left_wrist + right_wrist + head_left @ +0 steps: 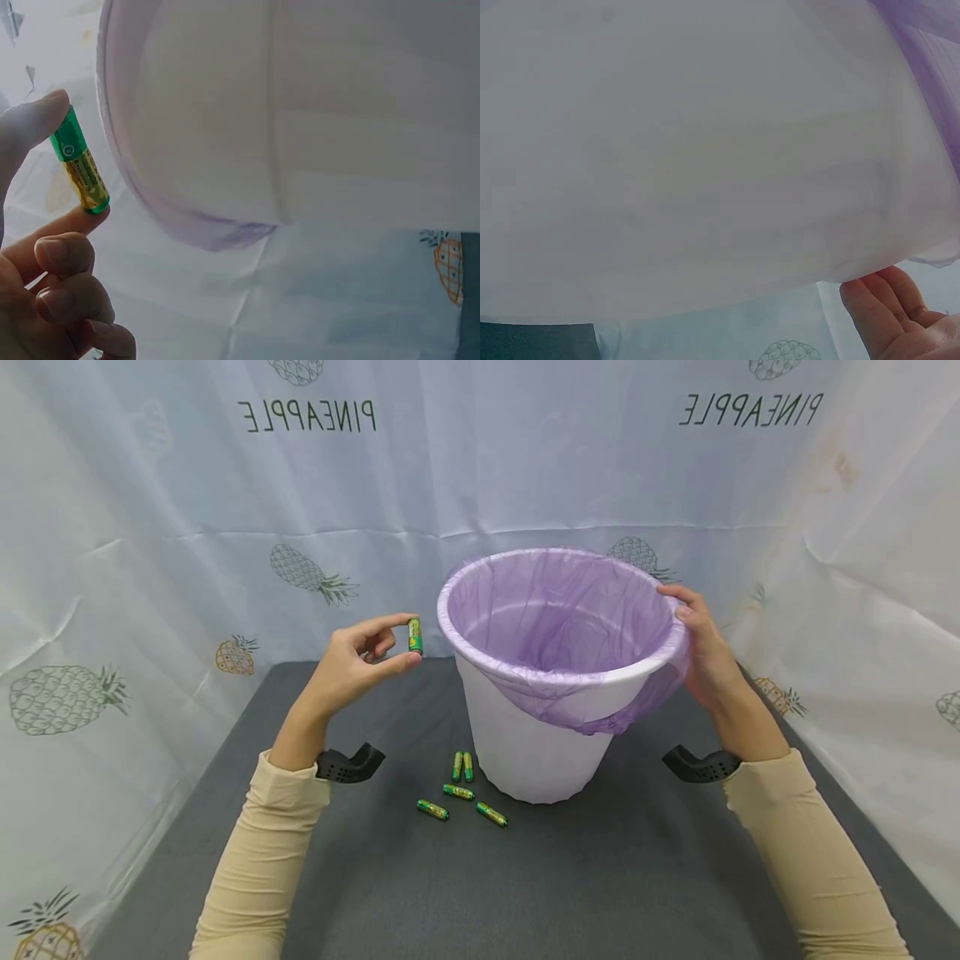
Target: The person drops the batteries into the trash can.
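One green and yellow battery (pixel 416 636) is held up just left of the rim of the white bin (pixel 536 752), near it but apart. The left hand (pixel 348 660) pinches it by its two ends, thumb at one and index finger at the other, while the remaining fingers curl loosely toward the palm.

At the bin's right side, the right hand (pixel 708 652) holds the rim, its fingers bent against the edge; in the right wrist view the fingertips touch the bin's outer wall.

A purple liner (pixel 570 639) covers the inside of the bin and folds over its rim, hanging lowest at the front right.

Five more batteries lie on the dark grey bench (pixel 570 877) by the bin's base, toward its front left. A side-by-side pair (pixel 462 767) is close to the wall of the bin; a single battery (pixel 458 792) lies just in front of those two, another (pixel 432 809) farther left of the bin, and the last (pixel 492 813) in front of its base.

Behind the bin hangs a pale curtain (pixel 480 443) with pineapple drawings and mirrored lettering.
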The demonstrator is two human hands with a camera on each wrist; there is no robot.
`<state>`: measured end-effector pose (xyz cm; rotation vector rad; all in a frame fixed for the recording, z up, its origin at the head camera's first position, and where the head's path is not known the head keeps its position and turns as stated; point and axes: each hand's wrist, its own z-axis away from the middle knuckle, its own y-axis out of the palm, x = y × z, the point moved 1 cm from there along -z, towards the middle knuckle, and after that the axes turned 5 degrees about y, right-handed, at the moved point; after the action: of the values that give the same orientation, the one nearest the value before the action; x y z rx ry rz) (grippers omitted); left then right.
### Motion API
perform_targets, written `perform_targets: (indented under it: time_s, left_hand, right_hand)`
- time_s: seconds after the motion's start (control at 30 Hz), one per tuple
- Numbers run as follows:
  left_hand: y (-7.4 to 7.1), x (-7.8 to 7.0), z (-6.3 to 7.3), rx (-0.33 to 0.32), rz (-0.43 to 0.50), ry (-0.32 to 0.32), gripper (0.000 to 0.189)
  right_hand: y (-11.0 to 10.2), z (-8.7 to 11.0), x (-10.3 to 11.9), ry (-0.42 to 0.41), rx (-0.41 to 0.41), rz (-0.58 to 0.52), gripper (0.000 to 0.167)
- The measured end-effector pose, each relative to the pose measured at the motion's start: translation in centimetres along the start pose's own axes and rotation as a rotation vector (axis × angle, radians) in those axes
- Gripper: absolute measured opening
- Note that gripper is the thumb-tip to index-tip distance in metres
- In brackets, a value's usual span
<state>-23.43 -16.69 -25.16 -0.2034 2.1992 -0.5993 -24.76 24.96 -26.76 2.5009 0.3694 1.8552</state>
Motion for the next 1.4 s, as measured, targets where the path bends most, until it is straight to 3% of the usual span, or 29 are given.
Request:
perform_targets:
  time_s: [0.33, 0.6, 1.03, 1.4]
  left_hand:
    - [0.9, -1.3, -0.9, -0.031, 0.105, -0.026, 0.039]
    - [1.6, -2.0, -1.9, -0.034, 0.12, -0.03, 0.041]
    - [3.2, -2.7, -3.5, -0.017, 0.134, -0.125, 0.038]
    - [3.7, -2.7, -3.5, -0.017, 0.195, -0.173, 0.041]
  right_hand:
    - [0.0, -0.1, 0.1, -0.002, -0.011, 0.001, 0.024]
    - [0.0, -0.2, 0.0, -0.002, -0.016, -0.004, 0.024]
    - [0.0, -0.1, -0.2, -0.02, -0.008, -0.019, 0.024]
    - [0.0, 0.0, 0.0, -0.004, -0.016, -0.017, 0.023]
